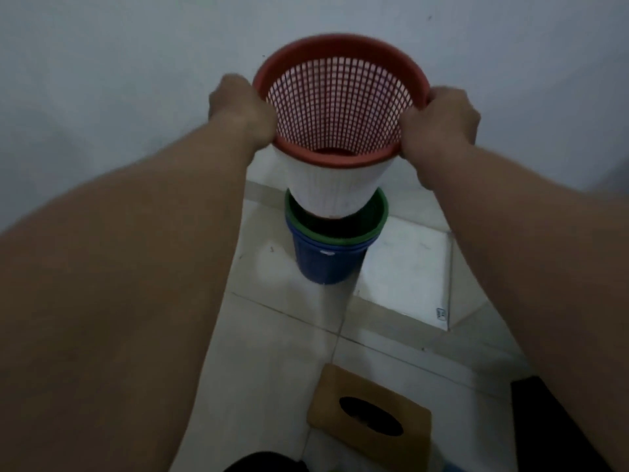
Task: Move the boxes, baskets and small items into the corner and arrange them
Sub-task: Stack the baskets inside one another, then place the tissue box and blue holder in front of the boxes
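A red mesh basket (340,97) nested inside a white basket (337,189) is held up in front of the wall. My left hand (241,107) grips the red rim on its left side and my right hand (442,117) grips it on the right. The white basket's bottom hangs over the mouth of a green basket (377,216), which sits nested in a blue basket (323,264) standing on the tiled floor by the wall. Whether the white basket touches the green one cannot be told.
A tan box with an oval opening (371,413) lies on the floor near me. A dark object (558,424) stands at the lower right and another dark shape (265,463) at the bottom edge. The pale wall (136,80) runs behind the baskets.
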The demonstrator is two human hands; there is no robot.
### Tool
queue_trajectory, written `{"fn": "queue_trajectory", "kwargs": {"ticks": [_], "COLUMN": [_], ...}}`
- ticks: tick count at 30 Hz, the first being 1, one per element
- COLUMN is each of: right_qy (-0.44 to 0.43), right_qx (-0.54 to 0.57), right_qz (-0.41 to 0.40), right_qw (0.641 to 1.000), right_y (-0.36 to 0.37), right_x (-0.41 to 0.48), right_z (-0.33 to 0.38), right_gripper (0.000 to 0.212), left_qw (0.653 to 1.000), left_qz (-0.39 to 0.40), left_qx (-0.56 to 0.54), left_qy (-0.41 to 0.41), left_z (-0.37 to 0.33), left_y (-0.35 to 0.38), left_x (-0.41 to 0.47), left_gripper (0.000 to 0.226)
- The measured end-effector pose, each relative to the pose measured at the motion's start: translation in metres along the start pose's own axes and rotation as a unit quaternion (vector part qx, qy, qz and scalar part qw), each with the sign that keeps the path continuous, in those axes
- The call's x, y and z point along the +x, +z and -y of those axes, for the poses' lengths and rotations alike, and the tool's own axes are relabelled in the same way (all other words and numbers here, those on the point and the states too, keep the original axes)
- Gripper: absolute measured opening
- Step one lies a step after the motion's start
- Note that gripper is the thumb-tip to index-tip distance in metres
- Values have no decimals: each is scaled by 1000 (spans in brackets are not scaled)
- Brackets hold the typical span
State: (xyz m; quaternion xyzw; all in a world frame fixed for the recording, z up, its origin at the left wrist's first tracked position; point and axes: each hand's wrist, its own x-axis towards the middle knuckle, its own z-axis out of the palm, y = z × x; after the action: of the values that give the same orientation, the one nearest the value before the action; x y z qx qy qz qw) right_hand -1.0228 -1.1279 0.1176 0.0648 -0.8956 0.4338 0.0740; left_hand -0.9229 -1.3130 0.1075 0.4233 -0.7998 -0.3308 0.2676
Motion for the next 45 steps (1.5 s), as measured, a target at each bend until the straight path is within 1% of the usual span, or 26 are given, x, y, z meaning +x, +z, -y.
{"fn": "queue_trajectory", "kwargs": {"ticks": [4,10,15,20,24,28,30,31,33,35,37,39,40,41,42,43,45], "right_qy": [45,62,64,50,56,37,22,14,28,60,76,99,101,109,146,184,238], "right_qx": [-4,-19,-25,-94,-87,-83,-73,-70,-62,-83,-154,-230,-269,-285,-280,-268,-260], "right_qz": [13,37,55,96,107,123,162,190,264,347,422,478,492,487,475,462,425], "right_qw": [999,997,996,990,989,988,984,979,962,932,890,842,822,818,822,825,833], "right_y": [11,28,32,29,23,11,-1,-8,-23,-36,-42,-38,-35,-31,-27,-22,-14], "right_x": [2,2,6,11,6,-2,-5,-7,-15,-26,-42,-62,-74,-85,-96,-107,-128], "right_z": [-31,-54,-60,-72,-82,-97,-109,-117,-140,-168,-201,-230,-243,-256,-269,-283,-307], "right_gripper": [35,35,37,44,44,42,45,42,27,14,15,22,30,36,39,40,44], "left_qw": [999,997,995,983,977,970,960,953,932,913,900,875,855,835,820,809,801], "left_qz": [41,75,92,128,141,149,156,159,169,184,227,305,349,386,414,434,453], "left_qx": [11,20,47,133,160,188,217,235,275,291,290,321,345,366,380,388,391], "left_qy": [-1,-16,-14,2,21,45,81,104,163,217,232,198,169,138,108,77,2], "left_z": [11,24,23,20,19,14,9,7,6,13,29,53,65,78,90,102,126], "left_y": [32,55,66,79,92,102,111,116,131,150,171,188,195,200,205,208,212], "left_x": [-4,-3,0,-9,-20,-35,-48,-58,-82,-111,-142,-173,-188,-203,-216,-229,-252], "left_gripper": [37,38,40,38,36,43,46,46,43,36,33,38,42,46,50,53,57]}}
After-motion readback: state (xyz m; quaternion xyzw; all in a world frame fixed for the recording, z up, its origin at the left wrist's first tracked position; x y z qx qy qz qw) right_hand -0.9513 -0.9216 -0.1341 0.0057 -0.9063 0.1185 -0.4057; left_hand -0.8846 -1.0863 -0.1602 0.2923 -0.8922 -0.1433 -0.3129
